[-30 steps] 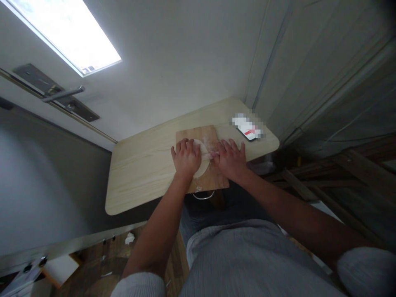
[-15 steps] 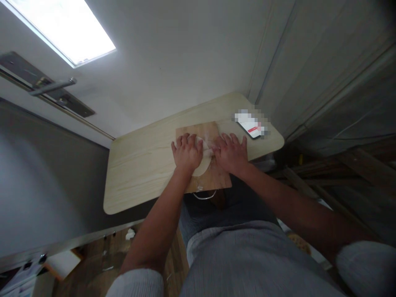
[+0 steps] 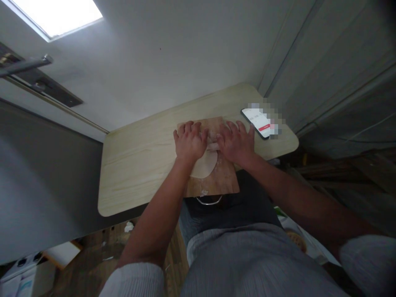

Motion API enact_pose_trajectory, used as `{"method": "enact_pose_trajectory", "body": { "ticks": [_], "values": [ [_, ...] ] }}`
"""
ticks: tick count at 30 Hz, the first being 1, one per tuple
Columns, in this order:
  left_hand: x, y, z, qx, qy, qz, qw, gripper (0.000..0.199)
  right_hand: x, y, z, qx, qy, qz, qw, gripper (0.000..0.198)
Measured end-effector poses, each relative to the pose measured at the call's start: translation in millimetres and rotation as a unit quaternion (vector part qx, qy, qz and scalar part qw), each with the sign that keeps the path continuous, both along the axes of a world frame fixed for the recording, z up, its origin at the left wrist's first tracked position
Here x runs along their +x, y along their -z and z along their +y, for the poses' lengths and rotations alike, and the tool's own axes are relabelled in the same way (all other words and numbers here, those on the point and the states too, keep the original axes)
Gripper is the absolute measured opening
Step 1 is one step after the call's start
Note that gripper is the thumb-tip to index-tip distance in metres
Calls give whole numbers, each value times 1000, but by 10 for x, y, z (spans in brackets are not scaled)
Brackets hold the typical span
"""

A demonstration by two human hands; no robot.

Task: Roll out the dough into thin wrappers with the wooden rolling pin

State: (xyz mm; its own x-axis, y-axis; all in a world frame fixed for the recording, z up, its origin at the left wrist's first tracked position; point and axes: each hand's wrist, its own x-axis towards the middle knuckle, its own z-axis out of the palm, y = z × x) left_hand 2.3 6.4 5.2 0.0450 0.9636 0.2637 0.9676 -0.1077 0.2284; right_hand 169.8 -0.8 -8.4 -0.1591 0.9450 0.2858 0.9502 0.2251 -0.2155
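Note:
A flat, pale sheet of dough (image 3: 204, 166) with a rounded near edge lies on a wooden board (image 3: 227, 181). Across its far part runs a pale bar (image 3: 213, 146) that looks like a rolling pin, showing only in the gap between my hands. My left hand (image 3: 191, 140) rests palm down over the bar's left part, fingers stretched forward and apart. Over the right part lies my right hand (image 3: 236, 142), its fingers spread toward the far side. Both hands hide the bar's ends and some of the dough.
The board sits on a light wood-grain table (image 3: 133, 165) against a white door or wall. A lit phone (image 3: 258, 122) lies right of my right hand. At the upper left is a door handle (image 3: 26, 66). A metal loop (image 3: 209, 201) shows below the board's near edge.
Both hands have moved forward over the board, closer to its far edge, and more of the dough shows behind them. The whole view has shifted slightly with my head.

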Motion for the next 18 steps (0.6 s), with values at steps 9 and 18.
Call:
{"method": "enact_pose_trajectory", "body": {
  "ticks": [9, 18],
  "values": [
    [-25, -28, 170, -18, 11, 48, 999, 52, -16, -36, 172, -11, -1, -14, 1000, 54],
    [1, -60, 51, -23, -2, 57, 998, 51, -15, -33, 56, -21, 3, -29, 999, 53]
  ]
}}
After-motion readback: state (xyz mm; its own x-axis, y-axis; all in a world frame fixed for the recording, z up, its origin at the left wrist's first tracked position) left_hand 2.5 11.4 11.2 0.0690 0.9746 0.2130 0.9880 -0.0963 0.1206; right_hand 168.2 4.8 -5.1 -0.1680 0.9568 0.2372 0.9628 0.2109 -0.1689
